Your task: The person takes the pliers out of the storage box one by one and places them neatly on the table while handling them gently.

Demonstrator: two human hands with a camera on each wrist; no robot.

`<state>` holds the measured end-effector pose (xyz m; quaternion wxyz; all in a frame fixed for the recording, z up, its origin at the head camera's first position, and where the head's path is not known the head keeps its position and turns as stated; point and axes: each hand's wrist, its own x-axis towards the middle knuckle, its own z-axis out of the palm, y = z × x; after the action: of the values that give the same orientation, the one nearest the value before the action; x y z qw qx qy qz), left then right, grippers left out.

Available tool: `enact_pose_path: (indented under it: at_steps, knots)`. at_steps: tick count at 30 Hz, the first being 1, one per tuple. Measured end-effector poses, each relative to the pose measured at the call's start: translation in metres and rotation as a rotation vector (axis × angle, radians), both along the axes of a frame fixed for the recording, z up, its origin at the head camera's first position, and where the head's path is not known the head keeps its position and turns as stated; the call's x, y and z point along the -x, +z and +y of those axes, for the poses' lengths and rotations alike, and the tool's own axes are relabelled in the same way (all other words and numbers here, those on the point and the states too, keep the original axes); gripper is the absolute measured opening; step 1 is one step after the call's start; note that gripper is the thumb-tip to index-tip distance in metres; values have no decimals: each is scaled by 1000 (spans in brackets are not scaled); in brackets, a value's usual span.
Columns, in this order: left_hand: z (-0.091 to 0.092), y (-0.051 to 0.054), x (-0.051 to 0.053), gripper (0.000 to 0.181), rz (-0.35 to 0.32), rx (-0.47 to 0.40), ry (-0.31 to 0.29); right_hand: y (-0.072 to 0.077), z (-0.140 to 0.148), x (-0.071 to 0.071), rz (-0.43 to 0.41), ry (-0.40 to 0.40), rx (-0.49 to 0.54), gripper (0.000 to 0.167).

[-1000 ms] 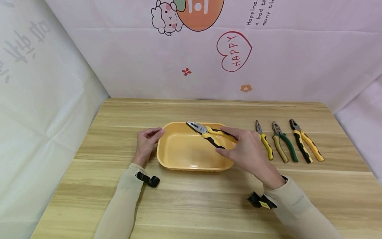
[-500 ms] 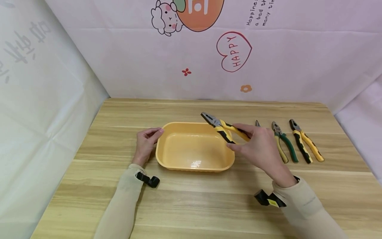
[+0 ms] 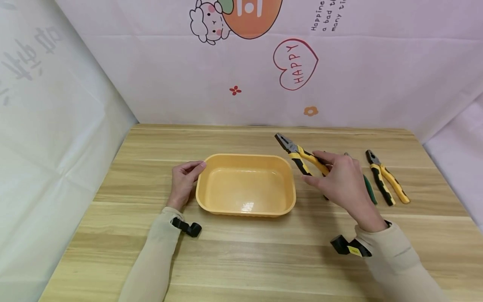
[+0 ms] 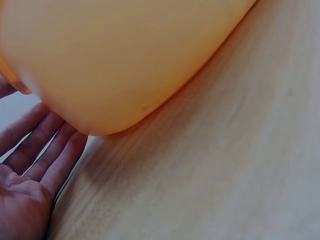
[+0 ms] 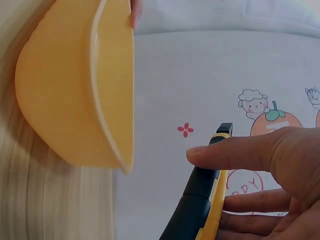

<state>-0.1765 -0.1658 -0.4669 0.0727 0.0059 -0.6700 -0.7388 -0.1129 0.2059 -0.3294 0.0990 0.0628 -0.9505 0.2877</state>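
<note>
A yellow plastic basin (image 3: pixel 246 213) stands upright on the wooden table. My left hand (image 3: pixel 183 183) holds its left end, thumb over the rim; in the left wrist view the fingers (image 4: pixel 64 157) lie against the outer wall. Right of the basin, my right hand (image 3: pixel 345 181) grips combination pliers (image 3: pixel 295 155) by yellow-and-black handles, in the air. Their metal head points up and left, toward the back wall. In the right wrist view the thumb (image 5: pixel 227 152) presses on one handle of the pliers (image 5: pixel 192 200).
Yellow-and-black pliers (image 3: pixel 385 179) lie at the table's right. Green-handled pliers (image 3: pixel 370 191) lie beside them, mostly hidden by my right hand. A printed white cloth (image 3: pixel 181 84) hangs behind the table, and another white cloth (image 3: pixel 68 142) on the left.
The right hand has carried the pliers from above the basin to the right and back, and now covers much of the pliers lying there. The left hand stays at the basin.
</note>
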Motion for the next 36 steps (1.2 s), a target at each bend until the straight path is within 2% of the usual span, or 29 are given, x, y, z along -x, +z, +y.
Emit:
enact_pose_path:
  at_steps: [8, 23, 36]
  knots:
    - [-2, -2, 1, 31, 8, 13, -4, -6, 12, 5, -91, -29, -37, 66]
    - [-1, 0, 0, 28, -3, -4, -5, -23, 28, 21, -104, -38, -44, 63]
    - [-2, -1, 0, 30, -2, 8, -7, -33, 29, 34, -181, -61, -71, 67]
